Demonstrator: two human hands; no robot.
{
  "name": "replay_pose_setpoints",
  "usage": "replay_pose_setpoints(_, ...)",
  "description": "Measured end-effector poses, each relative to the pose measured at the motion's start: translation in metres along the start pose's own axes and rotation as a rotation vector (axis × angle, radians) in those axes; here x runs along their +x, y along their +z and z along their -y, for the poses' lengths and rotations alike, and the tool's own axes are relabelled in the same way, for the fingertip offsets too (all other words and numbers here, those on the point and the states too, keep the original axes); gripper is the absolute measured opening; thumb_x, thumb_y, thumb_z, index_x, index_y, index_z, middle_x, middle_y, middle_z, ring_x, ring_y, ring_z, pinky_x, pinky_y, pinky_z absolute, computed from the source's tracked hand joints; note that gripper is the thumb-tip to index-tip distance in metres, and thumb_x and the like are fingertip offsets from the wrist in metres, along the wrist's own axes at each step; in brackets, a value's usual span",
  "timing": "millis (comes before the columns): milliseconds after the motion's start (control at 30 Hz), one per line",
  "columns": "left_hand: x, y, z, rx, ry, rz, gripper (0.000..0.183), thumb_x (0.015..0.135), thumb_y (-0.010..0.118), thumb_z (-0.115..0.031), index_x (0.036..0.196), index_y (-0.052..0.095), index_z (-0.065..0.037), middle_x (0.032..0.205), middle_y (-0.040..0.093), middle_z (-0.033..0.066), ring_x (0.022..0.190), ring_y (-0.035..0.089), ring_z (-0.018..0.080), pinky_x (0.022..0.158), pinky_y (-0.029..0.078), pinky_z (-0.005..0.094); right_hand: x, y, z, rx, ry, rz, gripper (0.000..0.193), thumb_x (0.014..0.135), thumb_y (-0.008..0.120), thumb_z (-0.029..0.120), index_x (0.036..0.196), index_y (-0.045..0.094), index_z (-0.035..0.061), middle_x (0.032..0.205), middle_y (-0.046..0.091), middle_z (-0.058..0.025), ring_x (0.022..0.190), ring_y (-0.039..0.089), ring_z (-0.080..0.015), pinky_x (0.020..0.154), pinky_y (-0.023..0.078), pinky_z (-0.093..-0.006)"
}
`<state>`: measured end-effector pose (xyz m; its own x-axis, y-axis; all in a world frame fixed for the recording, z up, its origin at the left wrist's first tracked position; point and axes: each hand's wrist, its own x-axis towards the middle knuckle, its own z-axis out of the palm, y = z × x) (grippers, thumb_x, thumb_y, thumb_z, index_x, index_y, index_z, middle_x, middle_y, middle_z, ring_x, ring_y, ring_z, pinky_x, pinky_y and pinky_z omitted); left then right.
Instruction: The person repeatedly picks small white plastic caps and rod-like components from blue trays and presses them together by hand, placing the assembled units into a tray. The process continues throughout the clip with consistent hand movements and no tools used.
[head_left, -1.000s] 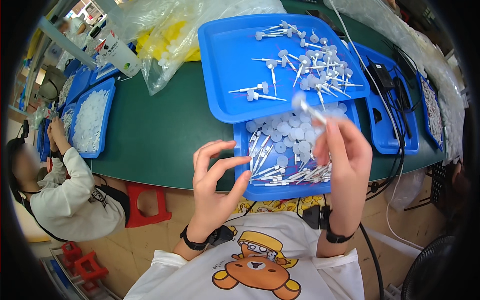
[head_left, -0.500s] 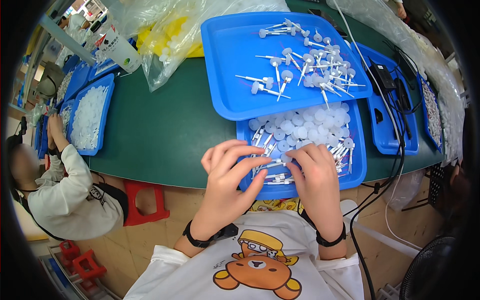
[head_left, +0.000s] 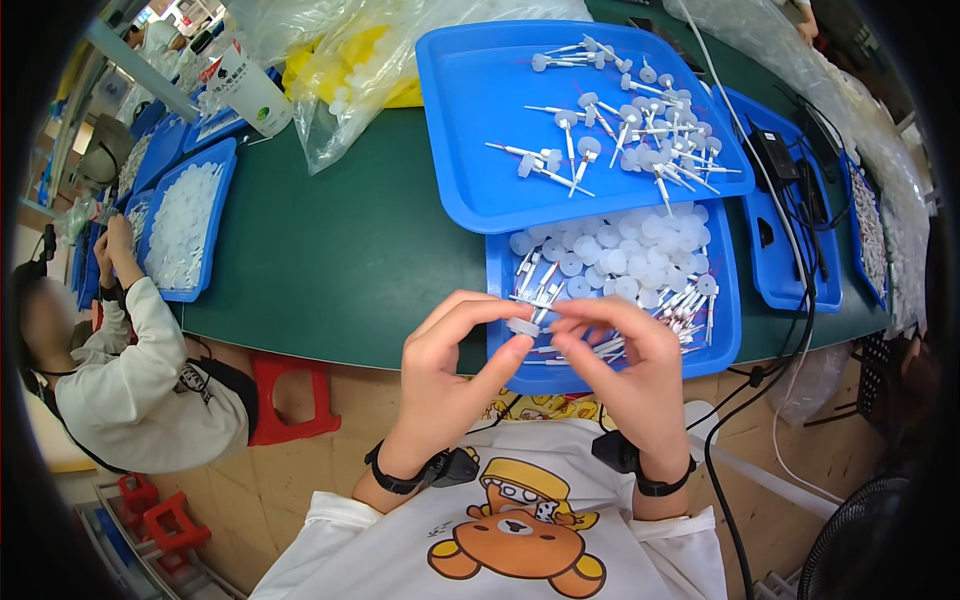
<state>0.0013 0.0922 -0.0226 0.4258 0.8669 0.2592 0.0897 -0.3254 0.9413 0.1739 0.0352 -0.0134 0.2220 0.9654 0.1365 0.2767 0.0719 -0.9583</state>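
My left hand (head_left: pixel 445 350) pinches a translucent white plastic disc (head_left: pixel 522 326) between thumb and forefinger. Just above the disc, a thin white rod (head_left: pixel 531 302) runs between the fingertips of both hands. My right hand (head_left: pixel 632 360) has its fingers curled at the rod's right end; its exact grip is partly hidden. Both hands are over the near blue tray (head_left: pixel 730 335), which holds a heap of loose discs (head_left: pixel 650 240) and many white rods (head_left: pixel 685 310). Overlapping its far edge is another blue tray (head_left: pixel 470 110), where rods fitted with discs (head_left: pixel 660 130) lie scattered.
At right, a blue tray (head_left: pixel 790 285) carries black adapters and cables (head_left: pixel 800 200). A clear bag (head_left: pixel 345 125), a white cup (head_left: pixel 250 95) and a tray of white parts (head_left: pixel 185 225) stand left on the green table (head_left: pixel 320 260). A co-worker (head_left: pixel 140 370) sits at left, near a red stool (head_left: pixel 290 400).
My left hand now pinches a disc, raised nearer me. My right fingers have come up from the tray's parts and moved toward the left fingertips. The view has shifted slightly.
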Motion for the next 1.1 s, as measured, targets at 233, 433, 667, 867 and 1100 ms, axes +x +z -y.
replay_pose_setpoints(233,-0.003,0.001,-0.001,-0.414,-0.165,-0.156,0.029,0.089,0.057,0.007,0.117,0.051,0.004,0.116,0.059,0.0159,0.103,0.062,0.0203,0.092,0.049,0.0327,0.007,0.007,-0.025,-0.572,-0.214,-0.052,0.015,0.078,0.067,-0.002,0.093,0.064,-0.0006,0.090,0.058,-0.0104,0.087,0.051,-0.0293,0.077,0.043,-0.0398)
replay_pose_setpoints(433,-0.005,-0.003,0.005,-0.546,-0.229,-0.039,0.027,0.092,0.054,0.005,0.118,0.046,0.002,0.118,0.056,0.0164,0.103,0.061,0.0205,0.094,0.048,0.0334,0.003,0.008,-0.018,-0.353,-0.188,-0.166,0.012,0.081,0.065,-0.006,0.091,0.062,-0.0006,0.098,0.059,-0.0111,0.088,0.058,-0.0278,0.076,0.047,-0.0361)
replay_pose_setpoints(667,-0.007,0.009,-0.008,-0.662,-0.295,0.076,0.030,0.087,0.063,-0.006,0.112,0.049,0.000,0.114,0.057,0.0159,0.097,0.061,0.0201,0.094,0.049,0.0357,-0.020,-0.007,-0.003,0.274,-0.290,-0.216,0.025,0.086,0.057,-0.015,0.106,0.050,-0.0025,0.103,0.061,-0.0181,0.094,0.065,-0.0245,0.084,0.054,-0.0358)
replay_pose_setpoints(867,-0.010,0.010,-0.005,-0.935,-0.272,0.301,0.029,0.092,0.056,0.003,0.120,0.046,0.001,0.124,0.054,0.0171,0.112,0.056,0.0197,0.097,0.047,0.0348,-0.035,-0.009,0.007,0.640,-0.301,-0.139,0.018,0.090,0.054,-0.009,0.105,0.046,-0.0024,0.104,0.061,-0.0229,0.096,0.066,-0.0300,0.086,0.056,-0.0428)
replay_pose_setpoints(1100,-0.011,0.017,-0.010,-1.006,-0.257,0.355,0.029,0.093,0.056,0.003,0.120,0.046,0.000,0.126,0.053,0.0172,0.119,0.053,0.0213,0.097,0.047,0.0362,-0.037,-0.007,0.001,0.657,-0.299,-0.098,0.019,0.092,0.055,-0.005,0.107,0.044,-0.0020,0.104,0.060,-0.0233,0.095,0.066,-0.0323,0.083,0.057,-0.0438)
